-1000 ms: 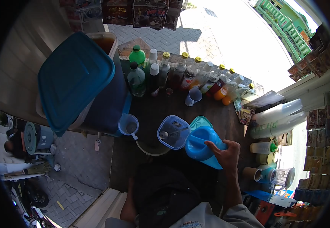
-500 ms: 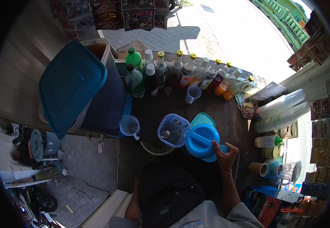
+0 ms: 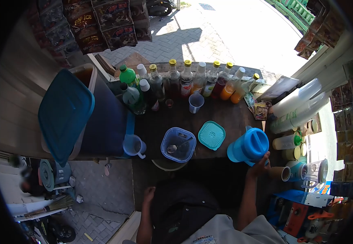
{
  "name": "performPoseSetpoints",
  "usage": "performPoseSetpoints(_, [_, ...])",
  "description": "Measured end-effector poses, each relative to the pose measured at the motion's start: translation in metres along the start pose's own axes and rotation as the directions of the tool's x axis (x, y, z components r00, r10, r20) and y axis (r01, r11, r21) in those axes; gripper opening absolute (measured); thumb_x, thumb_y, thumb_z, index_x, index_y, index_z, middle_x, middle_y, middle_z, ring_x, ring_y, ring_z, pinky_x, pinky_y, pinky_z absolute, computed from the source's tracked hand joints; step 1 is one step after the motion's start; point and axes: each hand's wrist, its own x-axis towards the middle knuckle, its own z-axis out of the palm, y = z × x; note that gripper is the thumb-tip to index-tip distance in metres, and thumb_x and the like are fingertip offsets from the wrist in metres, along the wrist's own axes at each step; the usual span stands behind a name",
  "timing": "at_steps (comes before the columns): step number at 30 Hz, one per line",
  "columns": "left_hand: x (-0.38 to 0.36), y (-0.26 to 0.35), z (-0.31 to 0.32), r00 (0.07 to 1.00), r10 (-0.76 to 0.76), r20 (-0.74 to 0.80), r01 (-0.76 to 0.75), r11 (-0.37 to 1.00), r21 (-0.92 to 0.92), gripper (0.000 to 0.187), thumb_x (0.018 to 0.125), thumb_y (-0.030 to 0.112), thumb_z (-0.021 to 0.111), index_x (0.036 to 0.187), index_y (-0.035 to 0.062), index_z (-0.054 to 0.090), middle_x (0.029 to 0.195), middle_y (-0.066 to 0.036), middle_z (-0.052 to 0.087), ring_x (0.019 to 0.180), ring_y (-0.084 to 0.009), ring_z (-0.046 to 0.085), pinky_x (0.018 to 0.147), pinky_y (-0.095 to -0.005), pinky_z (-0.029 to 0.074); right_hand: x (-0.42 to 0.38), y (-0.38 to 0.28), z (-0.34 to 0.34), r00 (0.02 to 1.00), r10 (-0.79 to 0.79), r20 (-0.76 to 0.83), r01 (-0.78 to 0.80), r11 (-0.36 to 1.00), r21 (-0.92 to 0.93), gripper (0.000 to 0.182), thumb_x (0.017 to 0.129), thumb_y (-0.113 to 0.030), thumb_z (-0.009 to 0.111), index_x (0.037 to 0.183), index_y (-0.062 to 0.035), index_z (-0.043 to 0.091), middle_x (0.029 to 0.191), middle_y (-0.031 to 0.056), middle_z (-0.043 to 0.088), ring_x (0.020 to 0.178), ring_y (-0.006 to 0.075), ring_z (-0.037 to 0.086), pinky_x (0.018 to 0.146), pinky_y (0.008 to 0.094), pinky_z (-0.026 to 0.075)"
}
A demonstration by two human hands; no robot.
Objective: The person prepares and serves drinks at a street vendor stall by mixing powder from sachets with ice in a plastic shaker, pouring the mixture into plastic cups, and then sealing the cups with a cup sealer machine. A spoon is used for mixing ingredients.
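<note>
My right hand (image 3: 261, 164) is closed round the handle of a blue lidded pitcher (image 3: 247, 144) at the right of the dark counter. My left hand (image 3: 148, 193) hangs low beside my body; its fingers are too dark and small to make out. Left of the pitcher lies a turquoise ribbed lid (image 3: 211, 135), flat on the wood. A clear bluish square tub (image 3: 179, 136) stands near the counter's front edge with a metal spoon or ladle (image 3: 171, 149) inside. Further left is a clear plastic measuring jug (image 3: 134, 145).
Several bottles (image 3: 186, 77) line the back edge, with a clear cup (image 3: 196, 102) before them. A big drink container (image 3: 107, 110) with a tilted teal lid (image 3: 66, 116) fills the left. Stacked plastic cups (image 3: 296, 107) and a brown cup (image 3: 280, 173) are at right. Sachets (image 3: 113, 24) hang above.
My right hand has carried the blue pitcher to the right, away from the square tub, uncovering the turquoise lid. My left hand has come into view. The camera view has shifted.
</note>
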Motion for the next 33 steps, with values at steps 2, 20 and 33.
performPoseSetpoints(2, [-0.013, 0.061, 0.009, 1.000, -0.005, 0.014, 0.006, 0.998, -0.060, 0.024, 0.089, 0.027, 0.062, 0.103, 0.0068, 0.066, 0.096, -0.006, 0.066, 0.092, -0.0163, 0.060, 0.082, -0.0308, 0.047, 0.015, 0.000, 0.007, 0.999, -0.004, -0.035, 0.002, 0.999, -0.045, 0.045, 0.092, -0.036, 0.057, 0.088, 0.0070, 0.066, 0.084, 0.0139, 0.067, 0.074, 0.0193, 0.063, 0.068, 0.0320, 0.051])
performPoseSetpoints(20, [-0.052, 0.281, 0.087, 0.949, 0.301, 0.090, -0.245, 0.890, -0.385, 0.022, 0.093, 0.025, 0.060, 0.090, 0.0033, 0.058, 0.083, -0.003, 0.063, 0.076, -0.0108, 0.063, 0.068, -0.0259, 0.051, -0.125, -0.055, 0.128, 0.078, -0.223, 0.972, 0.793, 0.605, 0.075, 0.022, 0.078, -0.016, 0.070, 0.099, -0.0088, 0.067, 0.110, 0.0161, 0.052, 0.109, 0.0327, 0.050, 0.089, 0.0423, 0.043])
performPoseSetpoints(33, [-0.063, 0.267, 0.094, 0.902, 0.411, 0.135, -0.327, 0.851, -0.410, 0.015, 0.093, 0.010, 0.055, 0.101, -0.0027, 0.058, 0.091, -0.004, 0.062, 0.082, -0.0093, 0.061, 0.075, -0.0265, 0.054, -0.135, -0.050, 0.086, 0.068, -0.289, 0.955, 0.874, 0.479, 0.082, 0.014, 0.070, -0.007, 0.065, 0.083, -0.0018, 0.067, 0.102, 0.0163, 0.057, 0.098, 0.0317, 0.053, 0.080, 0.0404, 0.043])
